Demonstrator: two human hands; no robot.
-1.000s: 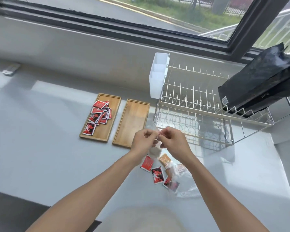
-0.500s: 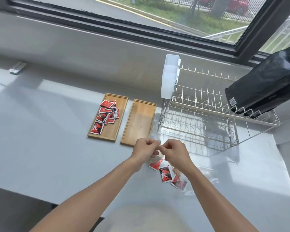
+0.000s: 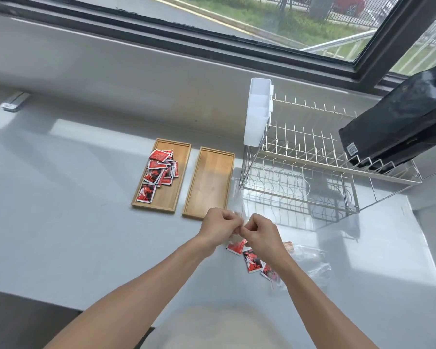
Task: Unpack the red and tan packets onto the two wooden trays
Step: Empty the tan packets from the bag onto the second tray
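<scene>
Hands up front in the head view: our left hand (image 3: 218,224) and right hand (image 3: 258,231) meet knuckle to knuckle over the grey counter (image 3: 61,222), fingers curled tight and pinching a clear plastic bag (image 3: 238,205) between them. The thin film rises from the pinch toward the dish rack (image 3: 312,177). Under our wrists, three loose red packets (image 3: 252,260) lie flat on the counter, and beside them more crumpled clear plastic (image 3: 310,263) with something reddish-tan inside; we cannot tell what exactly. Further out, two wooden trays sit side by side, just apart. The left tray (image 3: 176,157) carries a heap of red packets (image 3: 159,172) on its left half. The right tray (image 3: 210,182) shows bare wood. A black bag (image 3: 398,122) leans on the rack's far end.
</scene>
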